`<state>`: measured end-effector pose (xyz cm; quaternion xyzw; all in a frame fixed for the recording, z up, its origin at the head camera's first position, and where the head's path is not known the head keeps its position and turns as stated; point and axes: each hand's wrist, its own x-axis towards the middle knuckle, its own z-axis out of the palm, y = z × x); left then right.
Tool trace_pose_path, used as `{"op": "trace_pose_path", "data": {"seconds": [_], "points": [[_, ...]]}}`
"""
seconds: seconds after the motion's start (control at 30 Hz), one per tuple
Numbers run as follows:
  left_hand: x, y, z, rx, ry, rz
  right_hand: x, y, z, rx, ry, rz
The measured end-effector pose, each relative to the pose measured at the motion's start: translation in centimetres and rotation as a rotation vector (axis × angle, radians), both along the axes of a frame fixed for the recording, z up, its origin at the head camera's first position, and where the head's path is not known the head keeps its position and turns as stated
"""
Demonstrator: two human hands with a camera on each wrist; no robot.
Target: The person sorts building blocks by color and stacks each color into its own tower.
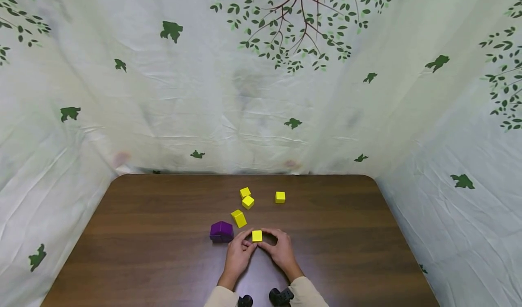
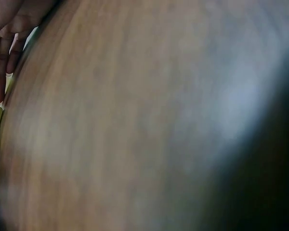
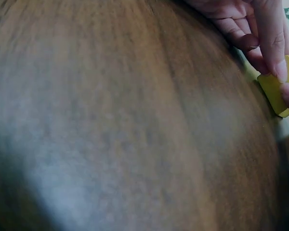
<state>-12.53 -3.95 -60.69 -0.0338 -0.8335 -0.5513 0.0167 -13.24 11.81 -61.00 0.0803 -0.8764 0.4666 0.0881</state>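
Note:
A small yellow cube (image 1: 257, 236) sits between both hands at the middle front of the table. My left hand (image 1: 238, 258) pinches it from the left, thumb at the near side and index finger reaching up its far side. From the right, my right hand (image 1: 283, 251) grips it in a mirrored way with thumb and fingers. In the right wrist view, two thumbs press on the yellow cube (image 3: 274, 94) at the right edge. Just left of the left hand stands a larger, many-sided purple block (image 1: 221, 232). The left wrist view catches only part of a hand (image 2: 9, 43).
Beyond the hands, a tilted yellow block (image 1: 239, 218) lies close to the purple one. Two more yellow cubes (image 1: 248, 202) sit together behind it, and a single yellow cube (image 1: 280, 197) is farther right. A leaf-printed white cloth (image 1: 244, 117) surrounds the brown table (image 1: 346, 234).

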Motion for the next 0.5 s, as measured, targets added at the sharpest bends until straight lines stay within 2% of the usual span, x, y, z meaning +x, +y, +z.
{"op": "trace_pose_path", "data": {"seconds": [0.23,0.5], "points": [[-0.06,-0.1,-0.27,-0.022,0.035,-0.016,0.08,-0.02,-0.11,0.015,0.036,-0.012],[-0.1,-0.3,-0.46,-0.032,0.058,-0.019,0.22,-0.2,-0.28,0.033,0.029,-0.006]]}}
